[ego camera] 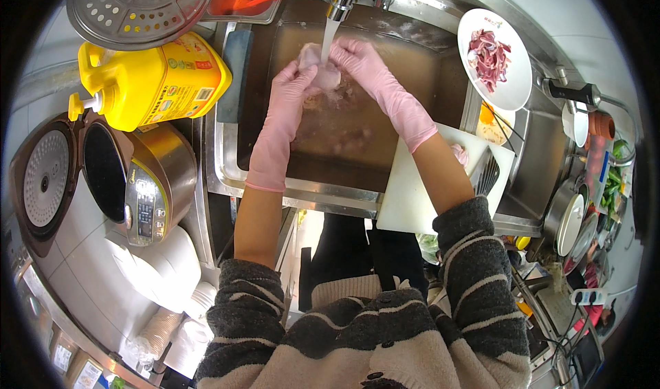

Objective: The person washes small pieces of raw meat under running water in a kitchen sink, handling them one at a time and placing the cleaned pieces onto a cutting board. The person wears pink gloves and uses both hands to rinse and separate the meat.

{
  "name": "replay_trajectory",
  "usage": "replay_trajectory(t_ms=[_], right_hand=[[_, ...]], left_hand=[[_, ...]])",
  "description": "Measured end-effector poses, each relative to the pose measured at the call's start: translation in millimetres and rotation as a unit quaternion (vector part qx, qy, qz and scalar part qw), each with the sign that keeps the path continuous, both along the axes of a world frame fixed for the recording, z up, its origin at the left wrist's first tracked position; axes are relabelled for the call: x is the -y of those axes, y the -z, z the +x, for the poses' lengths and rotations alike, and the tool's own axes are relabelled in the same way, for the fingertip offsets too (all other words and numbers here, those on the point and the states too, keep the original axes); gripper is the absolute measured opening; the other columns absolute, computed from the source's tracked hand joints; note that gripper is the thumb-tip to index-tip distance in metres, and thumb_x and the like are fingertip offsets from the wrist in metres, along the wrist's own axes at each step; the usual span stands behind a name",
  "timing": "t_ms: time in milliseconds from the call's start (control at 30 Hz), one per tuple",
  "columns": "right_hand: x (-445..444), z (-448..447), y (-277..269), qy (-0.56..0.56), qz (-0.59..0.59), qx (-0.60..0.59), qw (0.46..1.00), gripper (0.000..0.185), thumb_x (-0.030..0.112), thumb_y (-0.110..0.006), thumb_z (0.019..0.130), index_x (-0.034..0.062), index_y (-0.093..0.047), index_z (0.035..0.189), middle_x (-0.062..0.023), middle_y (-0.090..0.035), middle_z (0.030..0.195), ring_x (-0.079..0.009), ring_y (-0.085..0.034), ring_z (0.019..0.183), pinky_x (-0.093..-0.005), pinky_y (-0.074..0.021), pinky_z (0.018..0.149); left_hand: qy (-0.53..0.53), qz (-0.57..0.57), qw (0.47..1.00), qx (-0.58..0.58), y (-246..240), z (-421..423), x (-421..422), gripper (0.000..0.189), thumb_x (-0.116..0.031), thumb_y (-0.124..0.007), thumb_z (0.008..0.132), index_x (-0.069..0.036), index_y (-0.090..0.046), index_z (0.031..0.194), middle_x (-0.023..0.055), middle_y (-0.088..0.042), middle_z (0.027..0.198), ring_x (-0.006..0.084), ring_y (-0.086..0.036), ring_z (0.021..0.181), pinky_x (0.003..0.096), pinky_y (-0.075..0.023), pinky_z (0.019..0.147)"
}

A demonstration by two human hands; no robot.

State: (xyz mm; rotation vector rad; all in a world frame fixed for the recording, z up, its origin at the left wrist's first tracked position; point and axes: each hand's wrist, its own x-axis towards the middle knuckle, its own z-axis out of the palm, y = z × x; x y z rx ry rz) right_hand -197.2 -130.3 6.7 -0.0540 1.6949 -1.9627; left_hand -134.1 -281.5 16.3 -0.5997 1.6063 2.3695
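Note:
My left hand (295, 82), in a long pink glove, pinches the lower edge of a pale, translucent piece of raw meat (324, 74). On its upper right side my right hand (353, 59), gloved alike, grips the same piece. Water from the chrome faucet (340, 7) runs onto it. Both hands are over the steel sink basin (258, 146), which holds murky water with pinkish pieces blurred beneath the surface. The right fingertips are partly hidden by the meat and the stream.
A white cutting board (412, 198) with a cleaver-like slotted blade (486, 175) bridges the sink's right front. A white plate of sliced red meat (489, 59) stands at right. Left are a yellow detergent jug (165, 79) and an open rice cooker (154, 183). Another person (593, 311) is far right.

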Motion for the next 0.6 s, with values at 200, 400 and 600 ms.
replay_trajectory(t_ms=[200,400,600], right_hand=[[7,17,-14,-0.093,0.006,0.019,0.995,0.041,0.025,-0.06,0.087,0.0007,-0.055,0.119,-0.0117,-0.064,0.096,-0.0154,-0.06,0.086,-0.0281,-0.0494,0.073],[-27,28,-36,-0.043,0.29,-0.112,0.949,0.021,0.018,-0.057,0.086,0.0048,-0.063,0.102,-0.013,-0.065,0.088,-0.0233,-0.064,0.076,-0.0325,-0.0509,0.067],[-127,109,-61,-0.025,0.451,-0.246,0.858,0.012,0.014,-0.063,0.079,0.0053,-0.064,0.087,-0.0108,-0.063,0.078,-0.0304,-0.061,0.071,-0.0365,-0.0481,0.066]], left_hand=[[-0.038,-0.004,0.998,0.059,-5,-3,-7,0.028,-0.02,-0.056,0.091,0.003,-0.056,0.106,0.0114,-0.063,0.096,0.018,-0.062,0.091,0.0317,-0.0505,0.081],[-0.012,-0.16,0.987,0.03,20,12,5,0.018,-0.017,-0.054,0.09,-0.001,-0.062,0.094,0.0073,-0.065,0.086,0.0168,-0.063,0.081,0.0287,-0.0512,0.075],[0.344,-0.379,0.854,0.09,126,67,-11,0.021,-0.021,-0.059,0.082,-0.004,-0.065,0.094,0.0093,-0.065,0.084,0.0214,-0.063,0.088,0.0321,-0.0485,0.081]])
